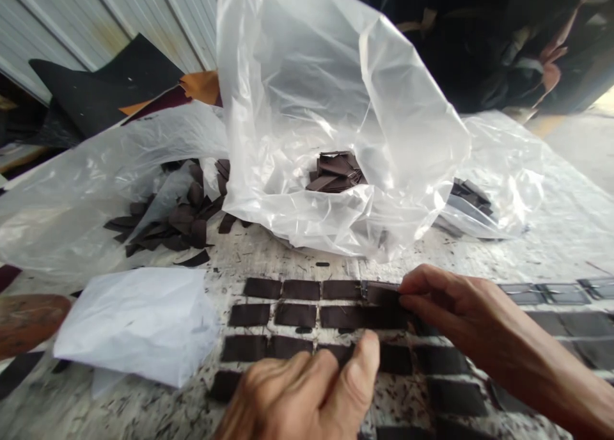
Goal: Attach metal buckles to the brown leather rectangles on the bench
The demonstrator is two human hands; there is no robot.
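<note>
Dark brown rectangular pieces [301, 291] lie in rows on a stained white work surface [158, 414]. My right hand [455, 306] pinches the right end of one piece [381, 294] in the top row between thumb and fingers. My left hand [307, 395] rests low in the view, fingers curled, thumb pressing on a piece in the third row [396, 358]. Behind the rows stands an open clear plastic bag [307, 107] with a heap of the same dark pieces [336, 171] inside.
A loose pile of dark pieces [167, 219] lies at the left on clear plastic. A folded white bag [139, 322] sits at the front left. Another clear bag with pieces [472, 197] lies at the right. Black and tan sheets [119, 82] lean against a corrugated wall.
</note>
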